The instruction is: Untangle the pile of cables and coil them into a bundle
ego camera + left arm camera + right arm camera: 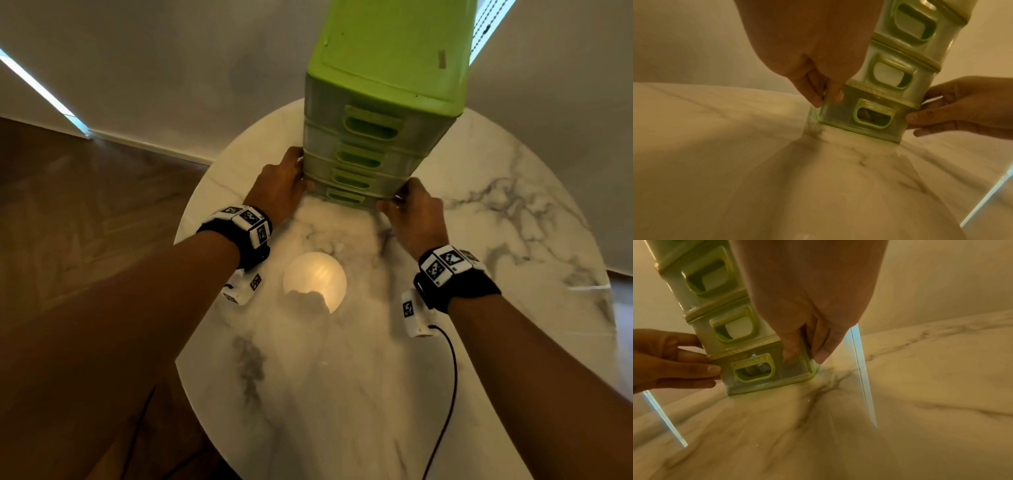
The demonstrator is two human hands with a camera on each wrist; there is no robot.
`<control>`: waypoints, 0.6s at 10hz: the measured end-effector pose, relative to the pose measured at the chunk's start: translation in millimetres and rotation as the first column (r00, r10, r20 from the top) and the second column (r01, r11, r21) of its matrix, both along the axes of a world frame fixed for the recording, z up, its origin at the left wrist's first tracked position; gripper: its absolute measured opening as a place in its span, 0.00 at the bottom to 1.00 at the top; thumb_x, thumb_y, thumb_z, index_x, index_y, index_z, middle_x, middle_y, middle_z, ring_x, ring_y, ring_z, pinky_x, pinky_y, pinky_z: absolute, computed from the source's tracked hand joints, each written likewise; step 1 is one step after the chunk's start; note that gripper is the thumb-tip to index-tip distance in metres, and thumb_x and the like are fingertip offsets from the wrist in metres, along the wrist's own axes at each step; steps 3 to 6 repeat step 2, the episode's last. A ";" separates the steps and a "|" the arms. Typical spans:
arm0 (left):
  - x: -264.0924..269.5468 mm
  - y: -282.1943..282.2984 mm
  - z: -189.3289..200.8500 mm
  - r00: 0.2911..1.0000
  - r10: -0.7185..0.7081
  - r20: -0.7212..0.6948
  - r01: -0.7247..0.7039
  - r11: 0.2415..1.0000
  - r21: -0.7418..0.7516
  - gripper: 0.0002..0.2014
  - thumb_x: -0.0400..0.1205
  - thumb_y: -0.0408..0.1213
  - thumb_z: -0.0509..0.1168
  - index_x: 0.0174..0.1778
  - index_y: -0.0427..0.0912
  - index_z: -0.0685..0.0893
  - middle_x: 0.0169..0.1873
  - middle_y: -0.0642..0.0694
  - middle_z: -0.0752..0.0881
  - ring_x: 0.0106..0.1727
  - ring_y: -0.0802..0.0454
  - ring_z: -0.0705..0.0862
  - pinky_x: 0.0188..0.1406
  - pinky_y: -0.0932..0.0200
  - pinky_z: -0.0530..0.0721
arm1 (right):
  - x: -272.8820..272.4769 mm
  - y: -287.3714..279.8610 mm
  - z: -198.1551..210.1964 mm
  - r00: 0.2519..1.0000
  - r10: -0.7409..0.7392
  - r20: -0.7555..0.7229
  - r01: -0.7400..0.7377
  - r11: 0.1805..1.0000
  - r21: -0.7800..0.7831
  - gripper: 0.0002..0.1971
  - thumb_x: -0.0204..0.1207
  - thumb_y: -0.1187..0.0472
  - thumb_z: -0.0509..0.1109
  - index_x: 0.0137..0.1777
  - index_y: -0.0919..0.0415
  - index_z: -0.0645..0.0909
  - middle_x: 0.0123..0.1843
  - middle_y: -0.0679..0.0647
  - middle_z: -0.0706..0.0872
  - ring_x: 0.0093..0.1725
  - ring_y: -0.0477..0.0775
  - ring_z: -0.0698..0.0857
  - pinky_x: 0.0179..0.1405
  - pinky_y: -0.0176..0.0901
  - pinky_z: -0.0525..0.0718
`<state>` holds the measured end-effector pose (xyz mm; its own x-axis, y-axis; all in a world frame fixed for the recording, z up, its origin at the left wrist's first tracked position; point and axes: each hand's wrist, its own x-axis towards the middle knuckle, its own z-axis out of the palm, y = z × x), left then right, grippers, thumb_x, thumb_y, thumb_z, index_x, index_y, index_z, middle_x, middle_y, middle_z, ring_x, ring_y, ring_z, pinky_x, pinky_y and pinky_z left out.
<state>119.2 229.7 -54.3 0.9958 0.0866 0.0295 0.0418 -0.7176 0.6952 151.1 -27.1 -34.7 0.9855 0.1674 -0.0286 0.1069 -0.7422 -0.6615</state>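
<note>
A tall lime-green drawer tower [359, 154] with several translucent drawers stands on the round white marble table [342, 394]. My left hand [299, 174] grips the lowest drawer's left corner, thumb on the front and fingers on the side [830, 95]. My right hand [399, 202] holds the right corner the same way [807, 352]. Through the bottom drawer's handle slot [756, 368] something dark and metallic shows dimly. No pile of cables is in sight in any view.
A thin black wire [450, 377] runs from my right wrist camera across the table's near side. A round lamp reflection [315, 281] glows on the marble. Dark wooden floor [85, 205] lies to the left, and a pale wall stands close behind the tower.
</note>
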 end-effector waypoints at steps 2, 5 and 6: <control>-24.4 -2.2 16.3 0.976 -0.016 -0.219 0.003 0.998 -0.062 0.34 0.87 0.45 0.66 0.87 0.44 0.60 0.77 0.36 0.78 0.73 0.35 0.80 0.71 0.48 0.76 | -52.5 -45.8 3.1 0.975 0.185 -0.120 -0.168 0.976 0.140 0.10 0.83 0.60 0.72 0.63 0.54 0.85 0.53 0.48 0.92 0.48 0.47 0.91 0.49 0.30 0.83; -24.4 -2.2 16.3 0.976 -0.016 -0.219 0.003 0.998 -0.062 0.34 0.87 0.45 0.66 0.87 0.44 0.60 0.77 0.36 0.78 0.73 0.35 0.80 0.71 0.48 0.76 | -52.5 -45.8 3.1 0.975 0.185 -0.120 -0.168 0.976 0.140 0.10 0.83 0.60 0.72 0.63 0.54 0.85 0.53 0.48 0.92 0.48 0.47 0.91 0.49 0.30 0.83; -24.4 -2.2 16.3 0.976 -0.016 -0.219 0.003 0.998 -0.062 0.34 0.87 0.45 0.66 0.87 0.44 0.60 0.77 0.36 0.78 0.73 0.35 0.80 0.71 0.48 0.76 | -52.5 -45.8 3.1 0.975 0.185 -0.120 -0.168 0.976 0.140 0.10 0.83 0.60 0.72 0.63 0.54 0.85 0.53 0.48 0.92 0.48 0.47 0.91 0.49 0.30 0.83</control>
